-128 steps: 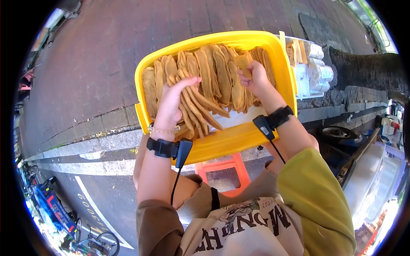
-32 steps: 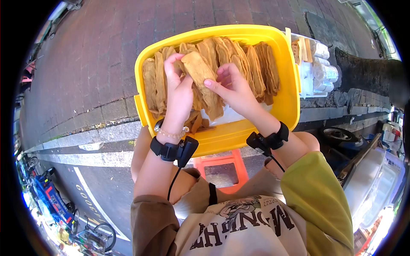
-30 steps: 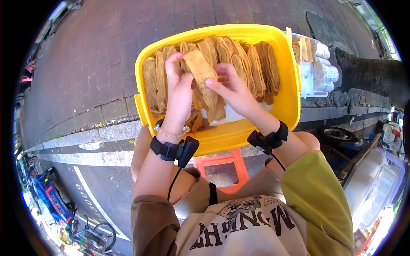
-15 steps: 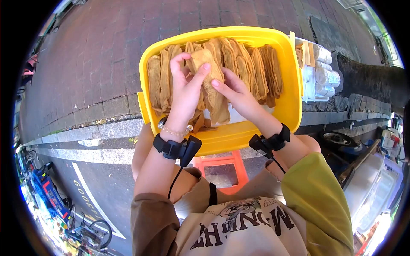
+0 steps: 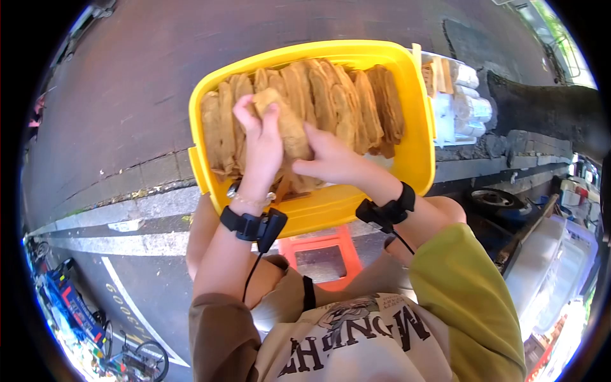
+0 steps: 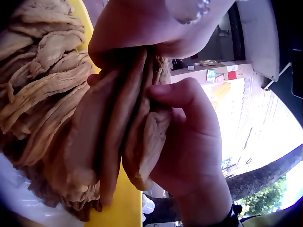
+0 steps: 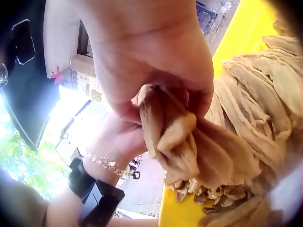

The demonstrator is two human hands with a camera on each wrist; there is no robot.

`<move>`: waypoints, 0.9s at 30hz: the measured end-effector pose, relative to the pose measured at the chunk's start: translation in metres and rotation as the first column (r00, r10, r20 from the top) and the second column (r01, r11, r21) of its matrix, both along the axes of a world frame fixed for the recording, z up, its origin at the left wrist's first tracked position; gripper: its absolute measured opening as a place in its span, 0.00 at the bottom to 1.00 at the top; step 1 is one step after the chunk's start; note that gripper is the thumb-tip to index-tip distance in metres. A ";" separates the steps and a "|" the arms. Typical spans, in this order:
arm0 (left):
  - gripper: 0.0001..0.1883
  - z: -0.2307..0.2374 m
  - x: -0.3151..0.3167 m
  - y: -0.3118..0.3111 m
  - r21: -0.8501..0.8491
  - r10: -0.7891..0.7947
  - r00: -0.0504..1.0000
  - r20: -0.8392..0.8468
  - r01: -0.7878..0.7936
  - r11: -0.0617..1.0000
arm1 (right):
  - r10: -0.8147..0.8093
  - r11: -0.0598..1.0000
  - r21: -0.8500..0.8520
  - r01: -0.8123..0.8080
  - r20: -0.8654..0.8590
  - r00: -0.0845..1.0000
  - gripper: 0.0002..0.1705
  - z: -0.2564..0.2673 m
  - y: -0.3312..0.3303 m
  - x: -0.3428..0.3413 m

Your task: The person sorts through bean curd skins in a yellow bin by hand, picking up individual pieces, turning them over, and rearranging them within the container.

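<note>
A bundle of flat, tan, wrinkled strips (image 5: 278,120), soft-looking and layered, is held over the yellow tub (image 5: 428,121). My left hand (image 5: 262,143) grips its upper part, thumb across the front in the head view. Lower down, my right hand (image 5: 331,158) has its thumb and fingers around the bundle's right side. In the left wrist view, the long strips (image 6: 124,125) hang from under the left palm, and the right hand (image 6: 191,142) pinches them with its thumb. Folded ends of the bundle (image 7: 175,142) stick out below the right hand in the right wrist view.
More tan strips (image 5: 334,95) stand in packed rows inside the tub, over a white liner. Right of it is a clear box (image 5: 455,121) with wrapped packs. A red stool (image 5: 347,258) stands between the legs. A tree trunk (image 5: 541,111) lies further right.
Earlier the left hand held a loose fan of strips and the right hand one piece; now both hold a single bundle. Just now the right hand has slid lower along it.
</note>
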State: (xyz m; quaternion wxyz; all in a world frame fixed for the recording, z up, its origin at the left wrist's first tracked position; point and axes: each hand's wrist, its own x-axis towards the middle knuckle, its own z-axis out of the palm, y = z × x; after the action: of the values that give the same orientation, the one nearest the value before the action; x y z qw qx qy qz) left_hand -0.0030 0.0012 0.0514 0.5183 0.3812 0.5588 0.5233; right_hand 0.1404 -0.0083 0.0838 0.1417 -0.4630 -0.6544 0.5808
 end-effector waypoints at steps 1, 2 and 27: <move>0.18 0.001 0.003 -0.002 0.018 -0.005 1.000 -0.024 0.005 1.000 | -0.005 1.000 0.001 0.005 0.021 1.000 0.37 -0.003 -0.001 0.002; 0.18 -0.002 0.002 -0.003 0.032 -0.017 0.998 -0.057 0.019 0.999 | -0.014 1.000 -0.024 0.012 -0.090 0.996 0.37 -0.012 -0.003 0.003; 0.28 -0.011 0.017 -0.004 -0.010 -0.414 0.772 -0.482 0.468 0.884 | -0.766 0.596 -0.638 0.487 -0.272 0.582 0.35 -0.065 0.050 0.127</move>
State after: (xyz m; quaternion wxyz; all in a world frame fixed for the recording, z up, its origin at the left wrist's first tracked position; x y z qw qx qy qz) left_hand 0.0143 -0.0027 0.0406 0.4531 0.6451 0.5323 0.3085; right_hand 0.2674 0.0413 0.0187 0.3924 -0.5140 -0.1987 0.7365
